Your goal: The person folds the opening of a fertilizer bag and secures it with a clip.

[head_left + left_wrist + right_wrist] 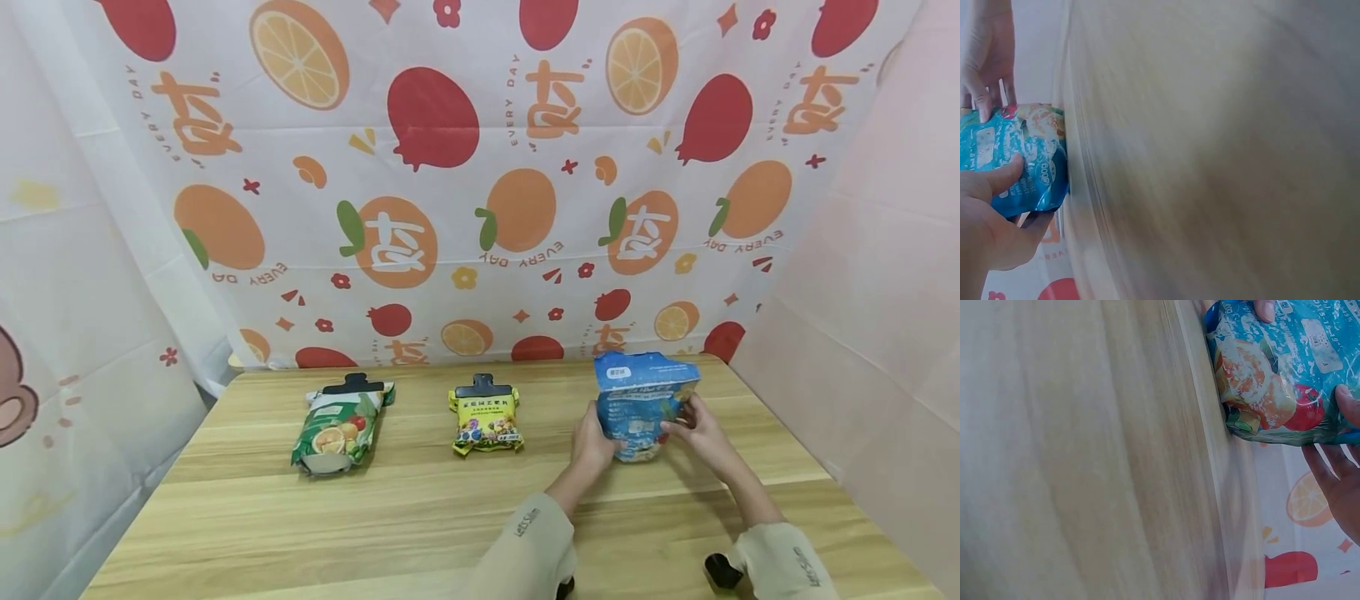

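Blue packet (641, 408) in the grip of left hand (591, 446) and right hand (701, 435), each thumb on its front, forearms (567, 490) angled up from the lower right of the frame! Count them: one blue packet, one green packet (341, 429), one yellow packet (486, 417), two black clips (483, 387). And that blue one's right of centre, squarely between the hands.

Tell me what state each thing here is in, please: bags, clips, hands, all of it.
Green bag: lying on the table, clip across its top end.
Its black clip: clamped on.
Yellow bag: lying, clipped likewise.
Its clip: clamped on.
Blue bag: held upright, no clip visible; can't tell if open.
Left hand: gripping blue bag.
Right hand: gripping it too.
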Available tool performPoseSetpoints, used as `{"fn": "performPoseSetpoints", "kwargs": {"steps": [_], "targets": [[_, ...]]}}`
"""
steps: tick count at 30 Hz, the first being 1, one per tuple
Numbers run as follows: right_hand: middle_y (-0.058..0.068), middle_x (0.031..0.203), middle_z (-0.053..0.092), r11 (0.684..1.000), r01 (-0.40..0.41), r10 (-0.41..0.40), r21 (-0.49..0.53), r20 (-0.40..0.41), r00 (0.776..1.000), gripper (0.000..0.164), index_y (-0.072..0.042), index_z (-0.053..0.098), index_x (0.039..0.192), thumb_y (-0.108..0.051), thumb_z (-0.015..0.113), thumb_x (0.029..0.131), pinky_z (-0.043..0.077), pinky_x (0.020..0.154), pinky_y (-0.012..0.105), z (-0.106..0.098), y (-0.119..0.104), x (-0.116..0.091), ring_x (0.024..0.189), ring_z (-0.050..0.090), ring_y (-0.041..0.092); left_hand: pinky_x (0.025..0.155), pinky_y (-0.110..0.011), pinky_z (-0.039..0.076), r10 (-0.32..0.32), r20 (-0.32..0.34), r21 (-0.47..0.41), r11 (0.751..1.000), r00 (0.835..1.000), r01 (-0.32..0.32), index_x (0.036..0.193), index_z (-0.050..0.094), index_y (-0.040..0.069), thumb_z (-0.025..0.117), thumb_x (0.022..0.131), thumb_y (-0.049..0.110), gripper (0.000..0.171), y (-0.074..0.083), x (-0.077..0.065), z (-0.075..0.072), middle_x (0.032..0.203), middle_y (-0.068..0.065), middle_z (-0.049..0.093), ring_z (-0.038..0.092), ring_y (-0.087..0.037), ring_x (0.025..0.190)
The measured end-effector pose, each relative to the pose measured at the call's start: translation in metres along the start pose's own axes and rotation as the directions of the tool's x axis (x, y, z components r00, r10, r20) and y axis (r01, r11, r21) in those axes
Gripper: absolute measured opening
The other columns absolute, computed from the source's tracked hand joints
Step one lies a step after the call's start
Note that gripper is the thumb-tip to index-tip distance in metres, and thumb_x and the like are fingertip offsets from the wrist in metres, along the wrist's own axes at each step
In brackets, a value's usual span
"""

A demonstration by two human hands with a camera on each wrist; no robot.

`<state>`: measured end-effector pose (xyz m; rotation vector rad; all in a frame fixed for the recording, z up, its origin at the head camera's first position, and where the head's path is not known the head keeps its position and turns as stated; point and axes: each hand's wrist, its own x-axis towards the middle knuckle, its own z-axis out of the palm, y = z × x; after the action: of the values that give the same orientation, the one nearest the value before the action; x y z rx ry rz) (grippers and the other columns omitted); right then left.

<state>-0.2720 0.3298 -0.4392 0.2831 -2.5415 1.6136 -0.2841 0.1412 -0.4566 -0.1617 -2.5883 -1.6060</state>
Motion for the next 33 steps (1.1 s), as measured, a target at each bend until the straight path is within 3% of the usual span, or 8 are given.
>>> {"fn": "performPoseSetpoints", "kwargs": {"steps": [11,17,20,22,24,27,29,33], "targets": [[0.035,0.125,0.038,1.0,-0.026,0.026,-0.017,-0.017,1.0,0.06,0.013,0.022,0.132,-0.007,0.06,0.089,0.045,0.077,0.017,-0.006,-0.008,-0.002,0.114,0.039,0.045,0.09,-0.038,0.043,-0.01,0.124,-0.122,0.992,0.992,0.025,0.124,0.045,0.0,0.079,0.072,0.008,0.063,-0.002,-0.002,-0.016,0.12,-0.013,0.054,0.05,-0.028,0.112],[0.024,0.128,0.036,0.99,0.091,-0.075,0.104,-0.151,0.986,0.06,0.011,0.018,0.136,-0.002,0.056,0.091,0.04,0.079,0.009,-0.014,-0.017,-0.003,0.108,0.045,0.014,0.091,-0.04,0.043,0.032,0.034,-0.373,0.928,0.999,-0.017,0.135,0.036,0.004,0.076,0.076,0.01,0.071,0.009,-0.002,-0.033,0.133,-0.015,0.044,0.046,-0.033,0.116],[0.009,0.128,0.039,0.969,0.2,-0.165,0.146,-0.223,0.961,0.056,0.002,0.027,0.139,0.0,0.055,0.091,0.04,0.08,0.01,-0.02,-0.021,-0.001,0.104,0.045,0.005,0.095,-0.041,0.039,0.127,-0.061,-0.398,0.907,0.99,-0.141,0.137,0.037,0.012,0.075,0.077,0.009,0.072,0.018,-0.001,-0.043,0.136,-0.011,0.041,0.043,-0.03,0.12],[0.003,0.129,0.042,0.955,0.266,-0.228,0.13,-0.252,0.94,0.053,-0.004,0.034,0.138,0.002,0.055,0.09,0.04,0.08,0.012,-0.023,-0.025,0.001,0.107,0.044,0.007,0.097,-0.04,0.037,0.265,-0.116,-0.303,0.909,0.957,-0.288,0.137,0.039,0.013,0.075,0.077,0.007,0.07,0.022,0.0,-0.049,0.138,-0.009,0.04,0.039,-0.026,0.124],[0.003,0.133,0.042,0.943,0.325,-0.297,0.072,-0.262,0.918,0.049,-0.003,0.04,0.136,0.006,0.055,0.089,0.041,0.081,0.013,-0.025,-0.029,0.004,0.114,0.042,0.01,0.101,-0.036,0.032,0.441,-0.13,-0.113,0.883,0.888,-0.455,0.134,0.044,0.012,0.074,0.077,0.007,0.065,0.024,0.001,-0.053,0.14,-0.004,0.039,0.033,-0.021,0.129],[0.009,0.137,0.041,0.92,0.389,-0.386,-0.038,-0.248,0.889,0.041,0.007,0.048,0.127,0.012,0.055,0.087,0.041,0.083,0.013,-0.025,-0.037,0.005,0.122,0.038,0.014,0.105,-0.032,0.024,0.657,-0.086,0.208,0.747,0.749,-0.632,0.128,0.052,0.009,0.074,0.078,0.01,0.055,0.025,0.003,-0.057,0.138,-0.003,0.042,0.027,-0.019,0.132],[0.016,0.136,0.042,0.904,0.418,-0.427,-0.091,-0.23,0.875,0.035,0.013,0.052,0.119,0.015,0.055,0.085,0.041,0.083,0.013,-0.024,-0.043,0.004,0.124,0.037,0.015,0.107,-0.032,0.019,0.724,-0.054,0.361,0.656,0.688,-0.662,0.124,0.057,0.009,0.074,0.079,0.015,0.049,0.025,0.004,-0.059,0.136,-0.003,0.045,0.026,-0.021,0.133],[0.025,0.129,0.046,0.89,0.419,-0.452,-0.182,-0.215,0.866,0.026,0.014,0.056,0.111,0.015,0.056,0.084,0.042,0.081,0.012,-0.019,-0.055,0.001,0.12,0.042,0.012,0.107,-0.032,0.019,0.729,-0.023,0.434,0.624,0.684,-0.65,0.12,0.061,0.01,0.071,0.082,0.018,0.04,0.026,0.005,-0.058,0.13,-0.002,0.052,0.031,-0.019,0.13]]}}
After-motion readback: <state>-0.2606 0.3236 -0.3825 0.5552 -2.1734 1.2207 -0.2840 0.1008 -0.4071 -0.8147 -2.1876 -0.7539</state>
